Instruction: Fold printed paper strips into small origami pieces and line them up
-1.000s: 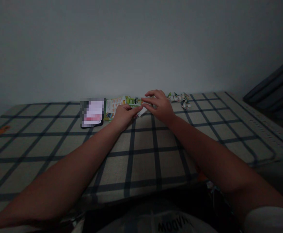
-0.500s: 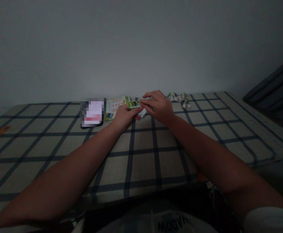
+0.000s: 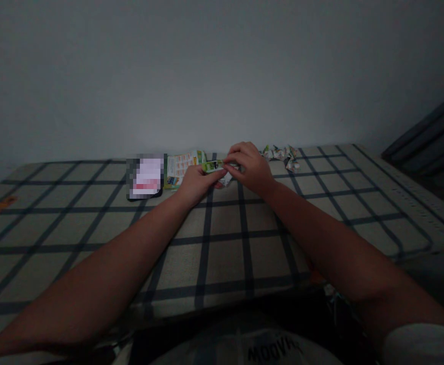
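- Gripping a small green-and-white paper (image 3: 211, 166), the left hand (image 3: 195, 182) keeps its thumb along the near edge; the right hand (image 3: 251, 166) pinches the other end between thumb and fingertips, its remaining fingers loosely curled.
- The paper sits between the two hands, near the far edge of the surface; a whitish part shows below the fingertips, but its folds are too small to read.
- A pull by both hands at once could tear it, as it looks thin; a loose left thumb could let it slip or a crease open.
- Dim light could hide a crooked edge.
- Beyond the left hand lies a printed sheet (image 3: 180, 166), which a drifting wrist could nudge, with a lit phone (image 3: 146, 177) just beside it.
- Past the right hand lie small crumpled-looking scraps (image 3: 281, 152), within reach of a stray knuckle.
- Under everything spreads a checked cloth (image 3: 222, 258), an orange patch at its left; behind rises a plain grey wall (image 3: 222, 76).
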